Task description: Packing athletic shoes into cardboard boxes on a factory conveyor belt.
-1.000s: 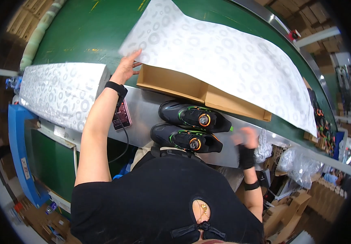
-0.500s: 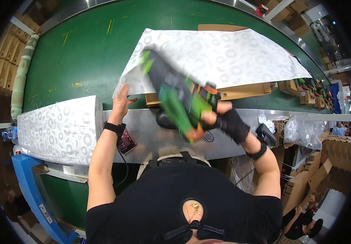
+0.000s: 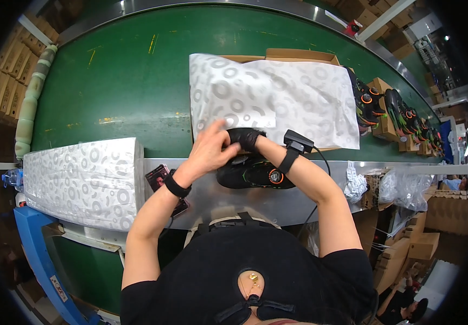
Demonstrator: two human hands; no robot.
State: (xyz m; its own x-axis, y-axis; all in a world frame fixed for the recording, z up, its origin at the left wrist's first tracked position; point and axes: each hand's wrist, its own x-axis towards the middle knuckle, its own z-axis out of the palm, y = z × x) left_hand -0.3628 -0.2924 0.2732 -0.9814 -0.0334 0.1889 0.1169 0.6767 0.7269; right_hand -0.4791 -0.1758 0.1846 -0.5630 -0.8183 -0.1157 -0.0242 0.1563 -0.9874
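A white tissue paper sheet [image 3: 310, 100] with grey ring prints lies over an open cardboard box [image 3: 301, 54], whose brown flap shows along the far side. At the sheet's near left part, my left hand [image 3: 211, 149] has its fingers apart, slightly blurred, holding nothing that I can see. My right hand [image 3: 244, 138], in a black glove, is right beside it at the box's near edge; its fingers are hidden behind the left hand. Just below both hands, a black sports shoe [image 3: 255, 174] with an orange-ringed dial rests on the metal ledge [image 3: 234, 203].
A wrapped stack of printed paper [image 3: 82, 181] stands at left, beside a phone-like device [image 3: 158, 176]. Several shoes [image 3: 366, 100] and cardboard pieces line the green conveyor belt [image 3: 120, 70] at right. Plastic bags [image 3: 402, 187] hang near right. Another person [image 3: 404, 303] is at lower right.
The blurred green and orange shoe is no longer in my right hand. Both hands have come together over the box's near edge. The paper has shifted and now lies lower over the box.
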